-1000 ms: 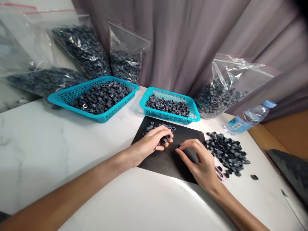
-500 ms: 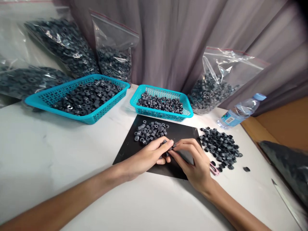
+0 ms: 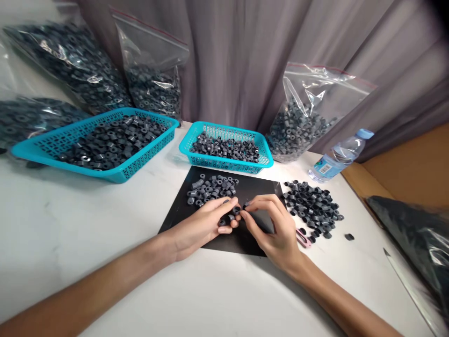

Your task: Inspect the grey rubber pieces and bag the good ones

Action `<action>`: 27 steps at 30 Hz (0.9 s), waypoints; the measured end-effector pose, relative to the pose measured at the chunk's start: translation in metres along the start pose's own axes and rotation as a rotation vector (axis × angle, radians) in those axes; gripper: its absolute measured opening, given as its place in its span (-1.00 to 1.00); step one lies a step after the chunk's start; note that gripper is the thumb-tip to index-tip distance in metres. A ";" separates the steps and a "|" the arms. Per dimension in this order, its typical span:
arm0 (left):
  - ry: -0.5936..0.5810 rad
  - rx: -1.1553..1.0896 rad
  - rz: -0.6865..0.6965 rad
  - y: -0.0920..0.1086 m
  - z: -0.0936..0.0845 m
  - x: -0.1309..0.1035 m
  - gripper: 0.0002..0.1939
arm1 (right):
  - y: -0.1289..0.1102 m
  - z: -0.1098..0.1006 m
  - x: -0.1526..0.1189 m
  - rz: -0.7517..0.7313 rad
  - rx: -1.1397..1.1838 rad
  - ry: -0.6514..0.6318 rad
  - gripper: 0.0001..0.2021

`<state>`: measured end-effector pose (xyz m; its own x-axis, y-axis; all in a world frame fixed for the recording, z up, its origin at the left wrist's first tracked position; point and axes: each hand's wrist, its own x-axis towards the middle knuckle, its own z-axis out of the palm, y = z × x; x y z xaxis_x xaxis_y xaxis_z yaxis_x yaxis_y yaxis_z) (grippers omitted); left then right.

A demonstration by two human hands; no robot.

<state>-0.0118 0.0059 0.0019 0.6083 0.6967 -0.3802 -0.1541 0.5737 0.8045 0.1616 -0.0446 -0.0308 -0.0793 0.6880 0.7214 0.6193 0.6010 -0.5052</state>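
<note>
My left hand (image 3: 217, 217) is closed around several small dark grey cylindrical pieces (image 3: 228, 218), which show between its thumb and fingers. Close to its fingertips, my right hand (image 3: 271, 224) pinches one small dark piece (image 3: 246, 205) between thumb and forefinger. Both hands hover over a black mat (image 3: 252, 187). On the mat, just beyond my left hand, lies a heap of grey ring-shaped pieces (image 3: 213, 187) with holes through them. A pile of dark caps (image 3: 314, 206) lies right of the mat, beside a pink-handled tool (image 3: 303, 238).
Two blue baskets, a large one (image 3: 121, 173) and a smaller one (image 3: 228, 164), hold similar pieces. Zip bags of pieces (image 3: 154, 89) stand at the back left, another bag (image 3: 298, 126) at the back right. A water bottle (image 3: 338, 157) stands right. A dark bag (image 3: 414, 238) sits at the right edge.
The whole view has shifted, so things sit further left. My right fingertips have drawn slightly away from the left hand, with a small piece between them; pieces in the left hand show more clearly.
</note>
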 end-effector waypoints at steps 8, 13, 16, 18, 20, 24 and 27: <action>0.039 -0.103 -0.006 0.006 0.001 0.001 -0.85 | 0.002 0.000 0.001 0.047 -0.001 0.002 -0.86; 0.046 -0.100 -0.006 0.007 0.002 -0.001 -0.88 | 0.004 0.001 0.001 0.058 -0.002 -0.004 -0.83; 0.041 -0.080 0.002 0.008 0.002 -0.001 -0.90 | 0.004 0.001 0.001 0.065 -0.001 -0.005 -0.84; 0.051 -0.070 0.014 0.009 0.002 0.000 -0.91 | 0.004 0.002 0.001 0.068 0.004 -0.011 -0.84; 0.045 -0.070 0.029 0.011 0.002 0.000 -0.91 | 0.004 0.002 0.001 0.069 0.010 -0.017 -0.84; 0.003 -0.095 0.028 0.016 0.004 -0.001 -0.87 | 0.004 0.001 0.001 0.069 0.016 -0.022 -0.84; 0.009 -0.123 0.014 0.018 0.004 -0.002 -0.87 | 0.003 0.001 0.001 0.067 0.010 -0.028 -0.83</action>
<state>-0.0129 0.0128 0.0192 0.5983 0.7086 -0.3741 -0.2570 0.6118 0.7481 0.1631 -0.0416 -0.0323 -0.0596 0.7379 0.6723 0.6164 0.5569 -0.5566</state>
